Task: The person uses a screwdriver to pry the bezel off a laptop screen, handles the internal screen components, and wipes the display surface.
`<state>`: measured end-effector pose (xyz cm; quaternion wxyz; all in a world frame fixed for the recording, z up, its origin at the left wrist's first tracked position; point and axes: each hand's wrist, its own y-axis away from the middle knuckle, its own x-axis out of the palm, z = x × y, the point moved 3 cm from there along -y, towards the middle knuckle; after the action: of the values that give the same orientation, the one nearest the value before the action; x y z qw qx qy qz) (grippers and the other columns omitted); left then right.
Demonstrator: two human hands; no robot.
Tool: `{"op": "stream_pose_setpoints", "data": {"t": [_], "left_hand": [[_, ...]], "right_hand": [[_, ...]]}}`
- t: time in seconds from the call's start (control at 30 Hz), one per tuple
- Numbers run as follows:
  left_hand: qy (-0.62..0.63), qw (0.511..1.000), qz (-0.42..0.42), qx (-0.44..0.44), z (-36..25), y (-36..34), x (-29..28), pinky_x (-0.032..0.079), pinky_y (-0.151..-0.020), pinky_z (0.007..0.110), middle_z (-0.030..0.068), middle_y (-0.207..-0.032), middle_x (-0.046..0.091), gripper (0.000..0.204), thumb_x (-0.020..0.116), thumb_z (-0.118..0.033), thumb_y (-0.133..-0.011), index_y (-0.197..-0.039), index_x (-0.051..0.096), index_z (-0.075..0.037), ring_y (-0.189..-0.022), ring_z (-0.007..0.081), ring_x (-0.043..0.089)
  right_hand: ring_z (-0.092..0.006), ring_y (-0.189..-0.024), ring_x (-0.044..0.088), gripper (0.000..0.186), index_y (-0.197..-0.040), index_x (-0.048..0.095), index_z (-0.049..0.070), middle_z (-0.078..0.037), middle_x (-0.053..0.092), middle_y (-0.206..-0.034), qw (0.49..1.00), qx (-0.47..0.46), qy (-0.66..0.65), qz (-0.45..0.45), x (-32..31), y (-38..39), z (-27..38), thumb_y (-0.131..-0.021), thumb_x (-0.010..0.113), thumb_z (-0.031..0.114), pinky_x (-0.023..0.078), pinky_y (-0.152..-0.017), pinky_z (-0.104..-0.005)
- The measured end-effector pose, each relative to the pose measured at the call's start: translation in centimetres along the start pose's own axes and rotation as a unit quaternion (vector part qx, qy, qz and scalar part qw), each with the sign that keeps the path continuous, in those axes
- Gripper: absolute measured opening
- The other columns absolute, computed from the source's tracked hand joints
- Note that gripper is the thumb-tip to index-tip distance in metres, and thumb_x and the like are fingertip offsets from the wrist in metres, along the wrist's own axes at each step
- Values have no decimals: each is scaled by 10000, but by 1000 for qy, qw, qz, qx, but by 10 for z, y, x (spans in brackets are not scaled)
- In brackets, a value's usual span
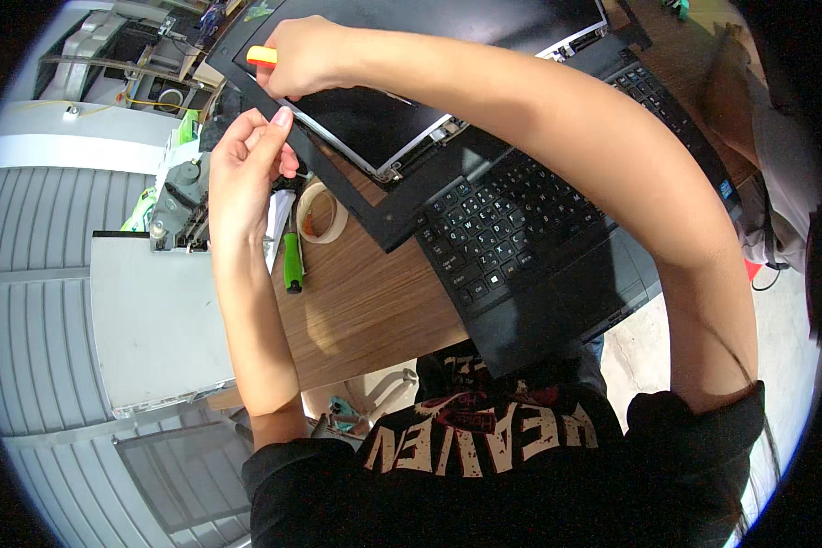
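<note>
An opened laptop point(520, 233) lies turned at an angle on the wooden table, its black keyboard on the near side. Its screen panel point(374, 128) has bare metal edges and sits inside a black screen frame point(361, 203). My right hand point(306, 57) reaches across to the panel's left side, closed round a tool with an orange-and-yellow handle point(262, 57); the working end is hidden. Just below it, my left hand point(251, 151) pinches at the screen frame's left edge, thumb on top and the other fingers curled.
Beside my left wrist lie a roll of tape point(322, 214) and a green-handled tool point(293, 263). A grey machine part point(178, 205) and a pale flat panel point(155, 320) are further left. At the right edge another person's arm point(730, 96) rests near the table.
</note>
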<state>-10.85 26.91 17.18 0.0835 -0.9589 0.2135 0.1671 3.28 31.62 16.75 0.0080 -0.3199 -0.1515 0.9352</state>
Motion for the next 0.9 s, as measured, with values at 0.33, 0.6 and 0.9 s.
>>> {"op": "stream_pose_setpoints", "data": {"t": [0.33, 0.6, 0.9], "left_hand": [[-28, 999, -30, 11, 9, 2, 1, 398, -508, 194, -8, -634, 552, 163, 648, -176, -858, -877, 565, -36, -533, 58, 513], [-62, 994, -88, 20, 18, 1, 9, 429, -527, 205, 32, -680, 604, 216, 670, -173, -838, -937, 590, 1, -571, 75, 551], [88, 973, -180, 117, 49, -39, -12, 480, -742, 256, 72, -886, 671, 376, 659, -273, -850, -1020, 581, 53, -789, 138, 617]], "right_hand": [[-121, -517, 435, 76, -715, 552, 102, -32, 509, -643, 929, 113, -320, 146, 6, 2, -11, -718, 625, 124, 326, -481, -268], [-285, -678, 568, 124, -716, 575, 12, -147, 560, -660, 912, 153, -321, 206, 5, -3, -17, -740, 590, 133, 449, -589, -391], [-244, -693, 621, 213, -849, 681, 17, -142, 659, -740, 998, -37, 15, -41, -108, 63, 26, -754, 575, 176, 484, -670, -326]]}}
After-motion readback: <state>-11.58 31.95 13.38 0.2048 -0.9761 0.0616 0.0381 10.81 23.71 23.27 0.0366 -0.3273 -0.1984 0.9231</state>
